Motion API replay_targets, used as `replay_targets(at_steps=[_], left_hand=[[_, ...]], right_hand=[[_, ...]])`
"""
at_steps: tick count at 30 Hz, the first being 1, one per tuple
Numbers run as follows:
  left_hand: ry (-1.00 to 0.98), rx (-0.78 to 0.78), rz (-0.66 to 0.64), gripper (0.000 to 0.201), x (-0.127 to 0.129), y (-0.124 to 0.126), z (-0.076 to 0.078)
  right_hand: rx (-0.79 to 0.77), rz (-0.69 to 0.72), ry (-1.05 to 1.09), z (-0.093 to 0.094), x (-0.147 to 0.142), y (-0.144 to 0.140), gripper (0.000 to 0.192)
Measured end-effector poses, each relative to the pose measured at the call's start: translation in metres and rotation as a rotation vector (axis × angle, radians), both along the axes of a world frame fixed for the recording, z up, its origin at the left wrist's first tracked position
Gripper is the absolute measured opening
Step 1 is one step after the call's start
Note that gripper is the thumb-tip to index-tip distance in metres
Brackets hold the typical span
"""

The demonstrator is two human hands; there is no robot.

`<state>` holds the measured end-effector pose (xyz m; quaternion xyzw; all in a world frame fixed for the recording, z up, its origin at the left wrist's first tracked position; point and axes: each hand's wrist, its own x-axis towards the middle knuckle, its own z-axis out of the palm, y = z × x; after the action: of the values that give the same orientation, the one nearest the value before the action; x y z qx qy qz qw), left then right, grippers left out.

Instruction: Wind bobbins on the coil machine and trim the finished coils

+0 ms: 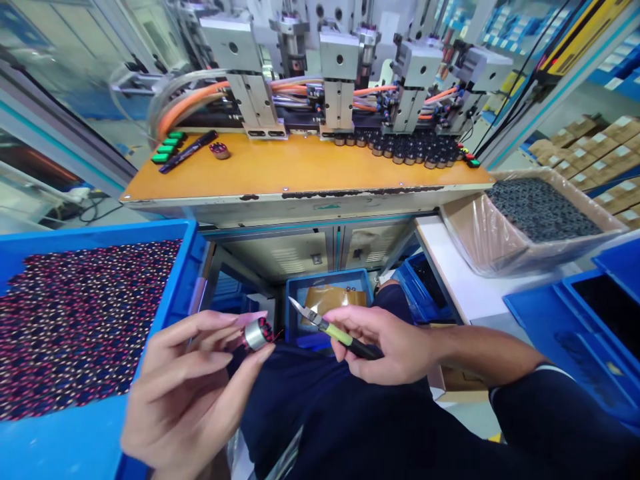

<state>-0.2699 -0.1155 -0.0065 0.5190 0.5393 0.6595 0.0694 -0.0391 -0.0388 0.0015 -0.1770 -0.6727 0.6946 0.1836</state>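
Note:
Between the thumb and fingers of my left hand is a small motor stator, a silvery metal ring with dark and red windings and a thin wire end sticking out at its right. My right hand is wrapped round a pair of cutting pliers with yellow-green and black handles. The pliers' pointed metal jaws face up and left, a short way right of the stator and apart from it. Whether the jaws are fully closed is hard to make out.
A blue bin full of red-wound stators stands at left. Ahead is an orange bench with a machine, a marker pen, a single stator and rows of dark parts. A plastic-lined box sits right; a blue tray lies below.

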Motion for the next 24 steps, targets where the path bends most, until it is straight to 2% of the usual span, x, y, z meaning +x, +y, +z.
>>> replay_targets(at_steps=[2,4,7,12,20,24], left_hand=[[-0.026,0.016,-0.114,0.045,0.0018,-0.0016,0.0002],[-0.046,-0.008,-0.170,0.049,0.0040,-0.0028,0.0016],[-0.056,-0.012,-0.148,0.055,0.0054,-0.0029,0.0024],[0.004,0.092,-0.162,0.071,0.0039,0.0004,0.0021],[-0.006,0.078,-0.138,0.059,0.0064,-0.0018,0.0059],[-0.006,0.081,-0.155,0.059,0.0066,-0.0024,0.0066]], right_hand=[[0.023,0.020,0.008,0.0028,0.0031,-0.0008,0.065],[0.029,0.057,0.029,0.0050,0.0049,-0.0017,0.070],[0.036,0.107,0.060,0.0069,0.0058,-0.0024,0.077],[0.082,0.126,0.065,0.0068,0.0038,-0.0032,0.081],[0.087,0.110,0.093,0.0060,-0.0011,-0.0048,0.080],[0.080,0.107,0.097,0.0034,-0.0022,-0.0058,0.079]])
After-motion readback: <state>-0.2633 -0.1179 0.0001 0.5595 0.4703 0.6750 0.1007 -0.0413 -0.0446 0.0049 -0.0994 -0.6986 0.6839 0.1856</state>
